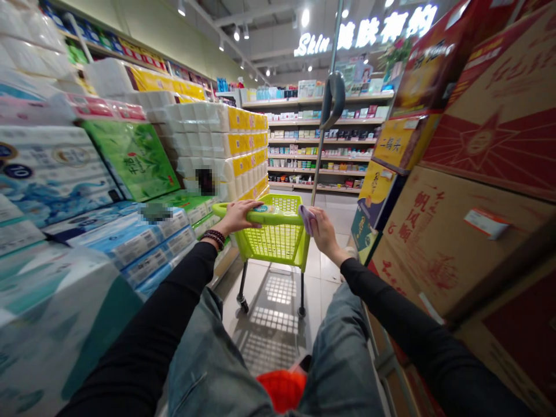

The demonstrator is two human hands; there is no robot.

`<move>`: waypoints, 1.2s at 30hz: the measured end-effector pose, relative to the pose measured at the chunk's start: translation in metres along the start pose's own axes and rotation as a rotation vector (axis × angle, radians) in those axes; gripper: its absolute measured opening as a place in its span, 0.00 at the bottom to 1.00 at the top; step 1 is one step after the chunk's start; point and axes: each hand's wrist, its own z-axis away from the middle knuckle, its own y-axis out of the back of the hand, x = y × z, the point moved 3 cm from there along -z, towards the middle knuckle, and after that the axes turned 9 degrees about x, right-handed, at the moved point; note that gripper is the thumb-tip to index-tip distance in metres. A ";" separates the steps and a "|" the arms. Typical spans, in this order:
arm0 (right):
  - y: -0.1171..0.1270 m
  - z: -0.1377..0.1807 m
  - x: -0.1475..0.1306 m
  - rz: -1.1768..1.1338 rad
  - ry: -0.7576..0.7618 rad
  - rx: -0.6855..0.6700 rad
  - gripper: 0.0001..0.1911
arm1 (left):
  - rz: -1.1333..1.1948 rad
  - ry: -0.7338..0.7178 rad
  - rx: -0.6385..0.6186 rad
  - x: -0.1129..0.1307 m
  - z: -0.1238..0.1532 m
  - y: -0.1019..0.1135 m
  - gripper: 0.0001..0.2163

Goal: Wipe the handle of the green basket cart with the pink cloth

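A small lime-green child-size shopping cart [273, 248] with a basket of plastic mesh stands right ahead of me on dark legs with castors. My left hand [238, 218] grips the left part of its handle, fingers over the bar, beside a round blue-green label. In my right hand [324, 233] is a folded purple cloth [306, 218], pressed against the handle's right end. A thin metal pole [318, 162] with a grey loop grip [333, 101] rises behind the cart, near my right hand; its lower end is hidden.
Packs of toilet paper [200, 119] and tissues [150, 231] are stacked close on the left. Tall cardboard boxes [473, 231] line the right side. Shelves of small packaged goods [321, 141] stand at the back. Something orange-red [282, 389] lies between my legs.
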 end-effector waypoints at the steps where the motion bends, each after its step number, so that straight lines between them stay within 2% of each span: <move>1: -0.005 0.006 -0.006 0.017 -0.021 0.081 0.22 | -0.002 0.004 0.002 0.001 0.000 0.000 0.39; 3: -0.018 0.016 -0.021 0.089 -0.047 0.185 0.22 | -0.003 0.005 0.000 0.002 0.000 -0.001 0.39; 5: -0.035 0.021 -0.039 0.205 -0.058 0.165 0.21 | -0.007 0.002 -0.001 0.003 0.000 -0.002 0.39; 9: -0.072 0.016 -0.076 0.394 0.005 -0.124 0.24 | -0.024 -0.007 0.023 0.005 0.000 -0.003 0.39; 12: -0.084 0.008 -0.087 0.447 0.096 -0.279 0.29 | -0.026 -0.011 0.032 0.007 0.000 -0.004 0.38; 14: -0.077 0.004 -0.079 0.433 0.180 -0.333 0.31 | -0.019 -0.014 0.021 0.007 0.000 -0.004 0.38; 17: -0.049 0.001 -0.050 0.388 0.305 -0.371 0.33 | -0.002 -0.020 0.007 0.004 0.000 -0.004 0.39; 21: -0.013 -0.004 -0.008 0.353 0.342 -0.379 0.31 | 0.011 -0.026 -0.005 0.001 -0.002 -0.004 0.39; 24: -0.004 -0.007 0.009 0.295 0.339 -0.380 0.28 | 0.007 -0.029 -0.022 0.003 -0.005 -0.006 0.39; 28: 0.002 -0.005 0.026 0.208 0.298 -0.325 0.27 | 0.010 -0.044 -0.027 0.007 -0.009 -0.009 0.38; 33: 0.015 0.007 0.053 0.064 0.114 -0.184 0.26 | 0.013 -0.048 -0.023 0.009 -0.012 -0.012 0.38; 36: 0.013 0.011 0.049 0.043 0.021 -0.087 0.25 | 0.011 -0.042 -0.019 0.009 -0.011 -0.013 0.38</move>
